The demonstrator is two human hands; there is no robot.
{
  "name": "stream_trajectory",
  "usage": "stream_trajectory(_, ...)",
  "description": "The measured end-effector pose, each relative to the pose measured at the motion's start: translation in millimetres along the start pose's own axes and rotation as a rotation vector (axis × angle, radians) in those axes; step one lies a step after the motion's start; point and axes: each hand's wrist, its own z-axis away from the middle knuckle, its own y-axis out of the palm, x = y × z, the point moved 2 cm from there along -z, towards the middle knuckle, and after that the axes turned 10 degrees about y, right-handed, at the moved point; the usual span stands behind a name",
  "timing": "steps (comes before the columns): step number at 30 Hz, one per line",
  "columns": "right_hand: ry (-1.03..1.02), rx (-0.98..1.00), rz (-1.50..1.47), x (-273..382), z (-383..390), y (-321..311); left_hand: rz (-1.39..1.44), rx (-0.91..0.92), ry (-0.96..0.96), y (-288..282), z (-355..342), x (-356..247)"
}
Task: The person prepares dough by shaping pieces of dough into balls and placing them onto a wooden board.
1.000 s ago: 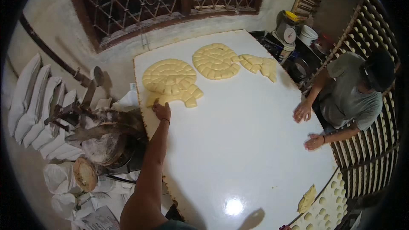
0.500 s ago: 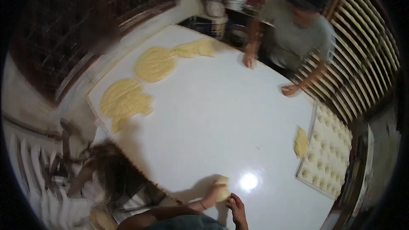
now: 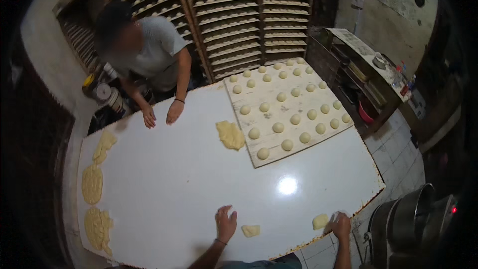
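Observation:
Over the near part of the white table (image 3: 194, 169), my left hand (image 3: 225, 221) is open, its fingers apart with nothing in them. Just right of it lies a small flat piece of pale yellow dough (image 3: 251, 230). Farther right, by the table's near edge, my right hand (image 3: 341, 225) is curled closed; whatever is inside its fingers is hidden. A second dough piece (image 3: 320, 221) lies immediately left of that hand; whether they touch is unclear. A larger irregular dough lump (image 3: 230, 135) rests beyond, against a floured board (image 3: 279, 114) bearing rows of several round dough balls (image 3: 287, 145).
Big flattened dough masses (image 3: 92, 184) line the table's left side. Across the table a person (image 3: 159, 50) stands with both hands by its far edge. Tall racks (image 3: 226, 25) of dough-filled trays stand behind. A metal mixing bowl (image 3: 413, 214) is at the lower right.
The view has swung to the right. My left hand was at a dough lump with my right hand close by; now the hands are wide apart, with two small dough pieces lying between them.

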Motion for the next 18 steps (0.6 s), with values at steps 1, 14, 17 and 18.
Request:
stream_trajectory(1,-0.18,-0.569,0.343,-14,-6,23,0.074,0.018,0.015,11,1,-22)
stream_trajectory(14,-0.257,-0.357,-0.107,49,-37,68,-0.045,0.101,0.347,97,-2,-72)
stream_trajectory(17,-0.624,-0.013,-0.138,7,-4,49,-0.326,0.487,0.53,52,17,-14)
stream_trajectory(18,-0.457,0.088,0.057,-2,-33,38,-0.472,0.649,0.53,39,12,18)
